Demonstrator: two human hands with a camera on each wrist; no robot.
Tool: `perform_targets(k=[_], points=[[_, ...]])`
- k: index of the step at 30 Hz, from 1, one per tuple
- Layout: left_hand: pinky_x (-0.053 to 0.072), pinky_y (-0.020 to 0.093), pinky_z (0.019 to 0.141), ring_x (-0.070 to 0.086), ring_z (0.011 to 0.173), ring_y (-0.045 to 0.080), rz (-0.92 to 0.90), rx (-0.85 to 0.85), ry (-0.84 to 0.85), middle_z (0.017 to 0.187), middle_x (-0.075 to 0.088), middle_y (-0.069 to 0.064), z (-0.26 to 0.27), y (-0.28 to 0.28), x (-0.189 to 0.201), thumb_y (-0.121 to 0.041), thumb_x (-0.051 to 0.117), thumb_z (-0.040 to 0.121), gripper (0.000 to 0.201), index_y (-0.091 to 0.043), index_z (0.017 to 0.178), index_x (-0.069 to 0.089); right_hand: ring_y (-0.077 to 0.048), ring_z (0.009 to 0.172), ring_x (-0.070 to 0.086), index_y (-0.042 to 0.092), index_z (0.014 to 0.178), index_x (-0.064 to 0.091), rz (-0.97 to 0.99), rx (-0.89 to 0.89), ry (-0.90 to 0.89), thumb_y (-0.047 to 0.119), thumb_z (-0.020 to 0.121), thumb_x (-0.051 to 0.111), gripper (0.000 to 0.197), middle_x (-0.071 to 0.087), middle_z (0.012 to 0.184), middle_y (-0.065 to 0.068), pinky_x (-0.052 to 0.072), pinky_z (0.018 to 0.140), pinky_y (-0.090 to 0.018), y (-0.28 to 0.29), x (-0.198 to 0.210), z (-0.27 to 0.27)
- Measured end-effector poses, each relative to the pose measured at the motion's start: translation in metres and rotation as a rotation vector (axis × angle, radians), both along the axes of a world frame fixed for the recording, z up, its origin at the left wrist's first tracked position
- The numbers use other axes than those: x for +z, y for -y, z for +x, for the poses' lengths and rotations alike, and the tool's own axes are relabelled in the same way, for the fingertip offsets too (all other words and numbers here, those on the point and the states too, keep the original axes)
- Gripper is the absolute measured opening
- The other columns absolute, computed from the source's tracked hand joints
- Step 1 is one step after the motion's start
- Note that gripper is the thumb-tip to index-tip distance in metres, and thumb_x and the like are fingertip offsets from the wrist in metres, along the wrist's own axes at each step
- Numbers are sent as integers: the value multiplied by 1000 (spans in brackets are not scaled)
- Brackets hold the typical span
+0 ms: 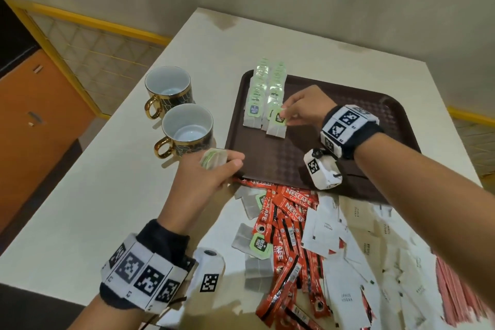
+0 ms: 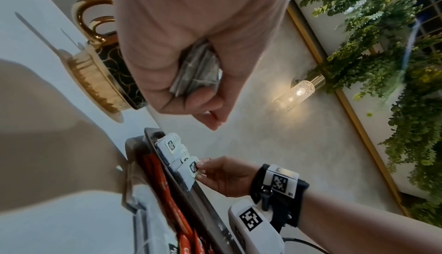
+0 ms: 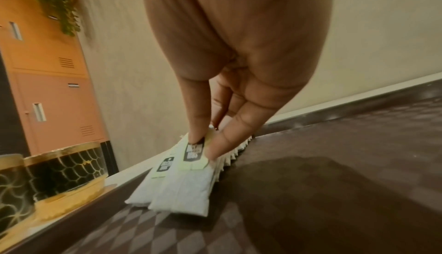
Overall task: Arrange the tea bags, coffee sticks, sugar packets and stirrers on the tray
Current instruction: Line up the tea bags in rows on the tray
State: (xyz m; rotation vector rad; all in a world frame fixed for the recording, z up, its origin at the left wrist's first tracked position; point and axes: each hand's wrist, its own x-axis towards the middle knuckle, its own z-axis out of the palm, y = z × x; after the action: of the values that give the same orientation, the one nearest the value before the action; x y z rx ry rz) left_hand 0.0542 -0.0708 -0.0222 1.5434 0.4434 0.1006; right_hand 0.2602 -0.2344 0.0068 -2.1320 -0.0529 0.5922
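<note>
Tea bags being laid in rows on the tray (image 1: 396,104).
Right hand (image 1: 302,107) pinches the front tea bag (image 1: 277,126); left hand (image 1: 206,177) grasps a bundle of tea bags (image 1: 213,158) above the tabletop (image 1: 107,195).

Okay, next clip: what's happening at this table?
A person is lining up tea bags in two overlapping rows on the brown tray. The right hand pinches the front tea bag of the right row, while the left hand holds a small bunch of tea bags. Coffee sticks, sugar packets and a few tea bags lie loose on the table.
</note>
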Motion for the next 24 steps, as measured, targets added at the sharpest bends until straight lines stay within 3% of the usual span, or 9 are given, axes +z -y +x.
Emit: perform_targets(k=[4,13,21,22,24], points=[[44,11,55,60,60,-4,-23,3,-13,76,68,-9,0,1,-2,-18,71,86,12,-15,97,76,-22,81,69,2,76,67,-14,-26,4,-5,81,72,10,67,91,-16,60,65,-24,-5,-4,7],[45,17,57,58,61,-2,-20,-7,-46,82,71,-4,4,0,-2,-18,72,85,10,-19,94,77,-17,71,64,4,71,62,43,-119,26,-7,82,69,17,64,82,-13,61,70,-31,0,2,10],[47,18,58,56,60,-2,-28,-3,-73,74,69,-8,5,1,-2,-20,72,85,9,-19,93,77,-23,86,66,6,73,59,81,-127,8,-7,86,64,19,61,83,-10,60,78,-36,-4,2,9],[47,18,58,56,60,-2,-31,0,-76,75,69,-5,4,1,-1,-20,72,86,9,-19,93,77,-26,90,67,6,73,60,83,-146,32,-7,85,65,18,63,89,-13,60,77,-36,-3,5,10],[46,19,59,55,61,0,-59,6,-80,82,71,3,3,0,0,-19,69,88,11,-19,96,76,-27,85,68,5,71,60,73,-166,116,-6,82,68,18,65,98,-20,59,65,-30,0,12,11]])
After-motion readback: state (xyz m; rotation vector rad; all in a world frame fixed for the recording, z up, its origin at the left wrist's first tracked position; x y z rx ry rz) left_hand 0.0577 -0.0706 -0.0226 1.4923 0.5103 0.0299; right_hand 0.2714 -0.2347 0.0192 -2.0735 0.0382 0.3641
